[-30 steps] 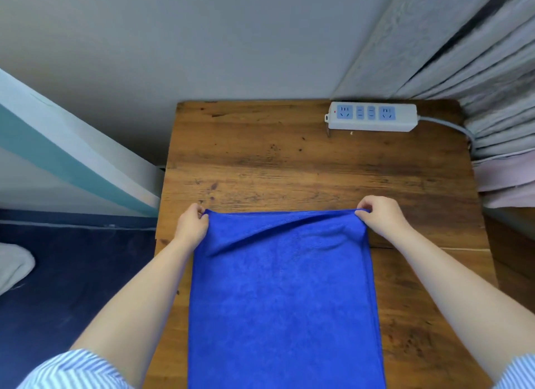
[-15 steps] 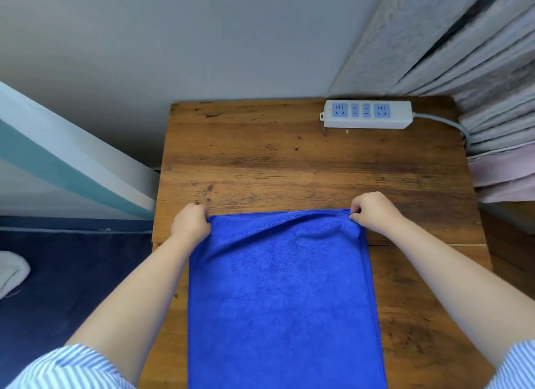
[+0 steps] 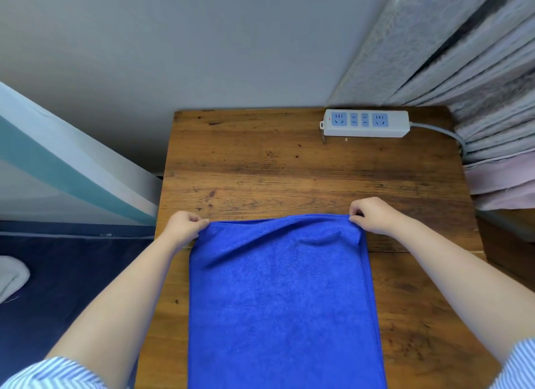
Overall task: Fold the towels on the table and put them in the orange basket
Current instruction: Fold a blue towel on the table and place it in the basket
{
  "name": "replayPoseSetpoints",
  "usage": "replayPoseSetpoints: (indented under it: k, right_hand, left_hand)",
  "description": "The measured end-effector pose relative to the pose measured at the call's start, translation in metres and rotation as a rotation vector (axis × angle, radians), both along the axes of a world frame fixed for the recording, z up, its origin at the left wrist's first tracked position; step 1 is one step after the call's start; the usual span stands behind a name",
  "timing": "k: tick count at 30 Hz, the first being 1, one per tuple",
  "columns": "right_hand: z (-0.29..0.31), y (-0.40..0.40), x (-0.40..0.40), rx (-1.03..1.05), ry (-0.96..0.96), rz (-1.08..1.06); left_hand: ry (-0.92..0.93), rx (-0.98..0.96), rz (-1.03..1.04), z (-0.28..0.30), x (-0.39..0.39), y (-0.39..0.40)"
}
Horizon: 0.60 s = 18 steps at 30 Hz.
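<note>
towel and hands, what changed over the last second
Little changed. Both hands slid slightly toward the person along the table, drawing the towel's far edge with them. The left hand and right hand keep pinching the far corners; nothing was let go. The fold near the right corner remains, and the power strip lies as before.

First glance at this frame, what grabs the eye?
The bright blue towel running down the middle of the wooden table, its far corners pinched by the left hand and right hand. Next, the white power strip at the table's far right edge, beside the curtains.
</note>
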State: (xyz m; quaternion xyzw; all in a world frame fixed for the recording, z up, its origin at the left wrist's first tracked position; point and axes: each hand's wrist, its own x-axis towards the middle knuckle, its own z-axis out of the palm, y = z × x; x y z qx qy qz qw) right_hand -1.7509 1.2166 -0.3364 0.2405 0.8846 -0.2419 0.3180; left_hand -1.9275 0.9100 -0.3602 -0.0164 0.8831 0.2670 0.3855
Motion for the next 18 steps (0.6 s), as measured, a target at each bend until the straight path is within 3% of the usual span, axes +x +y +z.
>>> replayPoseSetpoints:
  k: [7,10,13,18]
  right_hand:
    - [0.013,0.004,0.009,-0.209,0.145,-0.299]
    - [0.019,0.005,0.017,-0.209,0.157,-0.323]
    - [0.031,0.002,0.022,-0.132,0.192,-0.218]
    - [0.062,-0.014,0.028,0.167,0.065,0.242]
  left_hand:
    - [0.210,-0.114,-0.306,0.021,0.000,-0.010]
    - [0.300,-0.157,-0.496,0.036,0.005,-0.014]
    - [0.397,-0.237,-0.762,0.053,0.011,-0.017]
    - [0.440,-0.489,-1.135,0.084,0.029,-0.025]
